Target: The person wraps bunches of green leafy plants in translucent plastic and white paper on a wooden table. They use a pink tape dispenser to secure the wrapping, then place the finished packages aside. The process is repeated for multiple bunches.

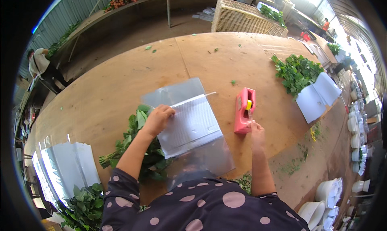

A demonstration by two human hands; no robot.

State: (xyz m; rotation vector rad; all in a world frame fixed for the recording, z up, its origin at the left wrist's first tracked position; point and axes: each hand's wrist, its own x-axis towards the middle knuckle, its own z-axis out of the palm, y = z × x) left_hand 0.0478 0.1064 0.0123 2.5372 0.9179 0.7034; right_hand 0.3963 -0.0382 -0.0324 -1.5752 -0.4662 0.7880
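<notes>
A bunch of leafy green stems [130,140] lies in front of me on the wooden table, its heads covered by a white corrugated sheet [190,125] with clear plastic film [205,161] around it. My left hand [160,117] presses on the upper left edge of the sheet, fingers bent at that edge. To the right stands a pink tape dispenser [242,122] with a yellow-cored roll of tape [248,105]. At its near end, the fingertips of my right hand [257,132] pinch a piece of clear tape.
Wrapped leafy bunches lie at the right [299,71] and lower left [84,203]. A wicker crate [242,18] stands beyond the table [211,58]. White tubs [328,191] stand on the floor at right. A person [40,65] bends at a far-left bench.
</notes>
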